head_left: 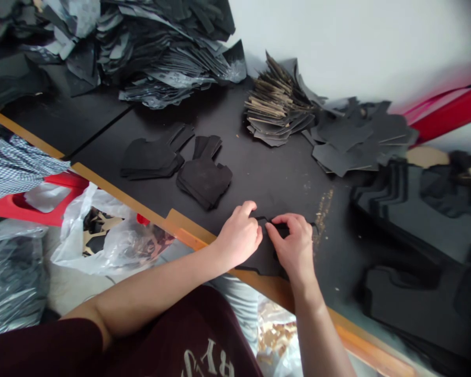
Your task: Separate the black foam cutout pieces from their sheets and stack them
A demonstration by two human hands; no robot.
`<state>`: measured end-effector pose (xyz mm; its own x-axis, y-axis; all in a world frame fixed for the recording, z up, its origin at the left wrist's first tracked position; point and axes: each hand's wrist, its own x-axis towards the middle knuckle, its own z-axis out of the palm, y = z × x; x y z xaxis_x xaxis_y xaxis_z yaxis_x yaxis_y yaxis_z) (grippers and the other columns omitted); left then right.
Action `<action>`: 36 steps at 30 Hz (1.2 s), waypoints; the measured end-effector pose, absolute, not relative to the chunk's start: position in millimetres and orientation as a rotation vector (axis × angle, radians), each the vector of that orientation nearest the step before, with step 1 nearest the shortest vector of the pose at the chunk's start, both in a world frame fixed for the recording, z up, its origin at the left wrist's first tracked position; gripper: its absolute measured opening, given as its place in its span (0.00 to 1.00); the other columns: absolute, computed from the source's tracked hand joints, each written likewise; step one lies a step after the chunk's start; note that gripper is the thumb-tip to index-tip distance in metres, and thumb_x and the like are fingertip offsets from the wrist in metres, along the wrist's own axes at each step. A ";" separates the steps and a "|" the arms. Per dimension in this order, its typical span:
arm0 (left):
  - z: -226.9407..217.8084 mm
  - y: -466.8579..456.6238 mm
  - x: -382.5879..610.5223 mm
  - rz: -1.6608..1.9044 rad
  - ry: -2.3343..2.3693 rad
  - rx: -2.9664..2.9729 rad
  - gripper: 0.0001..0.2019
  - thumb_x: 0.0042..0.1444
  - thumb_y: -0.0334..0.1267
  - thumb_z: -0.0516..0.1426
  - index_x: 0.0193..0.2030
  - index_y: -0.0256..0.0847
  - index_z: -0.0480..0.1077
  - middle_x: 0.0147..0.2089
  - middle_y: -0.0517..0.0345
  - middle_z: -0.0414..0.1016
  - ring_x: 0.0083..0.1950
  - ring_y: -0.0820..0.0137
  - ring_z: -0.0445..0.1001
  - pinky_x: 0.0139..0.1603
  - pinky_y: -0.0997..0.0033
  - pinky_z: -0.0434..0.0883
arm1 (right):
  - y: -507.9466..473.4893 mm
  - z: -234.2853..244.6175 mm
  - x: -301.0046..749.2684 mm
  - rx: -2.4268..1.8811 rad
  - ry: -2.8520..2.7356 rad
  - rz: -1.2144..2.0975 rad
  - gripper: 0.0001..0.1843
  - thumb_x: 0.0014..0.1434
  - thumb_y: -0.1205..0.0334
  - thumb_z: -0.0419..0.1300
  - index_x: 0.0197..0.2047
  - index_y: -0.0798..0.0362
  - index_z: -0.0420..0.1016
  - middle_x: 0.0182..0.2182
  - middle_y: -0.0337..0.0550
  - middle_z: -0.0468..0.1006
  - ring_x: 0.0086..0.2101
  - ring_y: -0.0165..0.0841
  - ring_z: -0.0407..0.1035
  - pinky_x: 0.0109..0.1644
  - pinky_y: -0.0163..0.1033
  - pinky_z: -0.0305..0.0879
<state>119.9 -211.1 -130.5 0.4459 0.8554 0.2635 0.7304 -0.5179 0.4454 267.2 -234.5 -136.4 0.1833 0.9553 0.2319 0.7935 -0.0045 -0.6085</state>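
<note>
Probably early on: much lying loose, little stacked.
Beyond left hand (239,236) and right hand (294,245), a white wall (357,47); beneath both, a black table (277,173). Far beyond the left hand, off to its left, a heaped pile (172,60) of dark sheets; to the right hand's right, large black shapes (427,214). Level with the left hand, off the table, a plastic bag (73,251) of scraps. Past the right hand, a brown-edged pile (277,107). Seemingly done: two neat stacks (205,178) beyond the left hand. Under both hands, at the near edge, a black piece (265,259): pinched in right thumb and fingertips, left fingers curled over, grip there impossible to judge. Just beside the right hand, pale crumbs (323,207).
</note>
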 end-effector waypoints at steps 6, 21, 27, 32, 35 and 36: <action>-119.2 -213.6 119.3 0.568 1.411 2.517 0.13 0.58 0.30 0.51 0.26 0.30 0.73 0.48 0.39 0.69 0.42 0.59 0.71 0.38 0.63 0.76 | -235.1 -137.0 266.5 -1.821 -1.652 0.308 0.07 0.54 0.57 0.58 0.31 0.52 0.72 0.35 0.46 0.73 0.39 0.38 0.65 0.48 0.46 0.58; -98.5 -215.7 127.3 0.137 1.607 2.543 0.12 0.58 0.36 0.54 0.33 0.33 0.77 0.49 0.40 0.68 0.45 0.54 0.69 0.25 0.65 0.73 | -235.4 -142.3 266.2 -1.800 -1.662 0.266 0.08 0.54 0.58 0.59 0.28 0.53 0.73 0.35 0.46 0.72 0.39 0.38 0.65 0.48 0.46 0.57; -96.6 -222.0 129.0 0.153 1.677 2.488 0.14 0.59 0.40 0.55 0.34 0.30 0.77 0.47 0.38 0.67 0.44 0.55 0.71 0.29 0.65 0.74 | -235.0 -145.1 266.9 -1.806 -1.667 0.256 0.08 0.54 0.57 0.59 0.29 0.53 0.74 0.36 0.47 0.73 0.40 0.39 0.65 0.47 0.45 0.57; -91.8 -228.5 127.4 0.080 1.693 2.472 0.17 0.61 0.42 0.51 0.39 0.29 0.75 0.49 0.39 0.67 0.39 0.60 0.76 0.34 0.65 0.75 | -234.8 -146.5 267.9 -1.787 -1.676 0.241 0.09 0.55 0.57 0.58 0.28 0.53 0.73 0.35 0.47 0.73 0.39 0.39 0.65 0.47 0.44 0.56; -86.4 -232.3 124.7 0.045 1.687 2.433 0.18 0.62 0.43 0.50 0.41 0.30 0.75 0.50 0.40 0.67 0.37 0.61 0.77 0.34 0.66 0.75 | -235.1 -147.1 267.5 -1.790 -1.673 0.237 0.10 0.55 0.57 0.57 0.29 0.53 0.73 0.35 0.47 0.73 0.39 0.39 0.64 0.46 0.44 0.56; -84.5 -233.0 123.6 0.039 1.686 2.412 0.18 0.62 0.43 0.50 0.42 0.31 0.75 0.51 0.41 0.67 0.37 0.61 0.78 0.34 0.65 0.75 | -235.2 -147.3 267.3 -1.794 -1.669 0.236 0.10 0.55 0.57 0.57 0.29 0.53 0.73 0.35 0.47 0.73 0.39 0.39 0.64 0.46 0.44 0.55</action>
<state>123.6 -233.0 -84.5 0.3499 0.9323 -0.0917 0.9271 -0.3305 0.1769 267.3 -235.2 -147.3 0.1663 0.9387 0.3021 0.8182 0.0397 -0.5736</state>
